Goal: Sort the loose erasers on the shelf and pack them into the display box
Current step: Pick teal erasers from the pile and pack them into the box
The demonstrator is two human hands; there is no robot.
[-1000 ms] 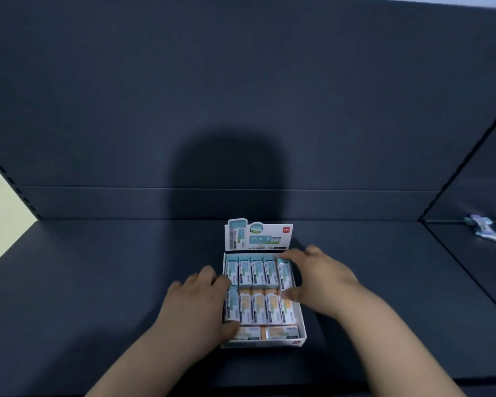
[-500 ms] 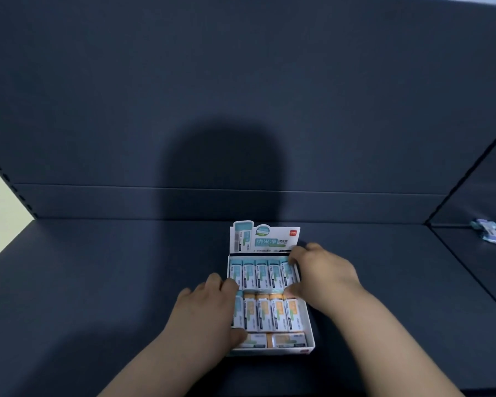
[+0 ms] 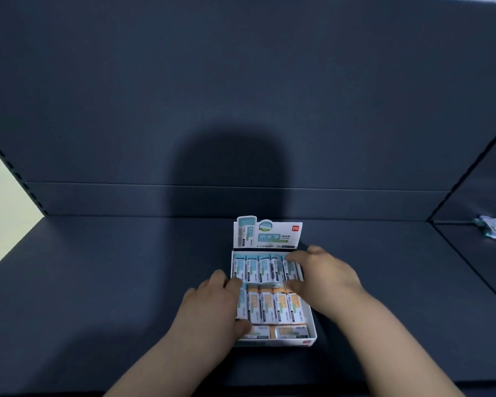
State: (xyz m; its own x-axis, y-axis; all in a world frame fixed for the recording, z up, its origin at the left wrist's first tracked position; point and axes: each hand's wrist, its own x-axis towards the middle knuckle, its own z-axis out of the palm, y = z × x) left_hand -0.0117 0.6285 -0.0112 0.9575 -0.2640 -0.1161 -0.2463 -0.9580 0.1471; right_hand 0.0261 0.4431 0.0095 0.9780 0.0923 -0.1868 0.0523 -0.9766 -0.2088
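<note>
left hand (image 3: 209, 308) pinches the middle row's blue-sleeved block eraser (image 3: 242, 306); right hand (image 3: 324, 273) pinches the far-right blue eraser (image 3: 289, 272); probably light, rubbery, slick sleeves; I'd take them by the short ends

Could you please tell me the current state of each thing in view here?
display box, open, flap upright.
back-row blue erasers, packed side by side.
orange erasers, packed in middle row.
front erasers, two lying crosswise.
left hand, pinches middle-row blue eraser.
right hand, pinches rightmost back-row eraser.
loose items, lying on neighbouring shelf.
</note>
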